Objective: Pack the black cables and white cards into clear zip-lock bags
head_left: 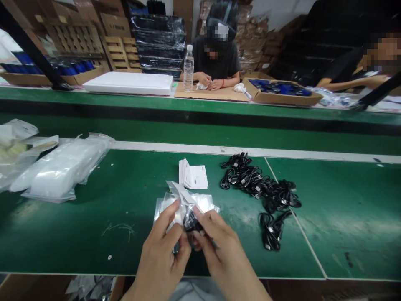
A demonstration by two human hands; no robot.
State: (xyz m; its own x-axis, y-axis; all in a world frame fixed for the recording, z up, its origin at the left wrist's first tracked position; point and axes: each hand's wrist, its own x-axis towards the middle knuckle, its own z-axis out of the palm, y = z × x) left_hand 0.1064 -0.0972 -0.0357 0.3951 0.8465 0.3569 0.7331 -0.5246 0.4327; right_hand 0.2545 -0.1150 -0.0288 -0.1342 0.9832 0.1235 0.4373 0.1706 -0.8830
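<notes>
Left hand (159, 259) grip pinches the bag (205, 202) mouth open so right hand (222, 251) grip, clenched on a cable (191, 221), lines up; spare cables (260, 184) lie just right.

the black item (190, 222) pinched between the left hand (163, 255) and the right hand (219, 246) is mostly covered by their fingers, so its shape cannot be told. both forearms run off the bottom edge. the clear bags (17, 130) at far left are cut by the edge. what the co-worker's hands (206, 79) hold is too small to tell.
</notes>
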